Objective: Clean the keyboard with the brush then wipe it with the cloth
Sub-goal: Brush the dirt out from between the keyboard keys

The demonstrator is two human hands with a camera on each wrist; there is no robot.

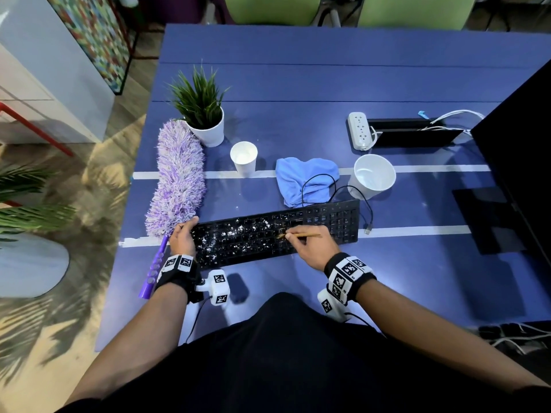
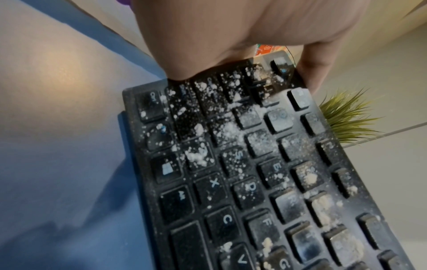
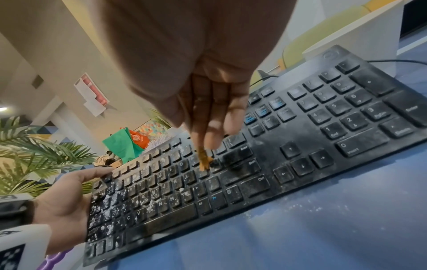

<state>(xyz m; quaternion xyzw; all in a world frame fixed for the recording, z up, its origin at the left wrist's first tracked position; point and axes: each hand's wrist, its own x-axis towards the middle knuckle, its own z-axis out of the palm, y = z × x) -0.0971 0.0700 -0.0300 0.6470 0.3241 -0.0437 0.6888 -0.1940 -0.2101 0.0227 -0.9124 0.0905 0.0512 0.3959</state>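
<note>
The black full-size keyboard lies flat on the blue tabletop, directly in front of the person. White powder and crumbs cover the left half of its keys; the numeric pad end carries only a thin film of dust.

The left hand grips the left end of the keyboard. The thumb lies over the near corner keys and the fingers wrap round the far edge, pressed together.

The right hand is above the right-centre of the keyboard. Its fingers are curled and pinch a thin wooden-handled brush. The tan bristle tip touches the keys near the P key, left of the Enter key. The handle points toward the numeric pad end.

A crumpled light blue cloth lies on the tabletop just beyond the far edge of the keyboard, with the black keyboard cable looping over it.

A fluffy purple-and-white duster lies beyond the left end of the keyboard, its purple handle passing under the left wrist. A small white paper cup stands left of the cloth and a larger white cup right of it. A green plant in a white pot stands beyond the duster. A white power strip lies well beyond the numeric pad end of the keyboard.
</note>
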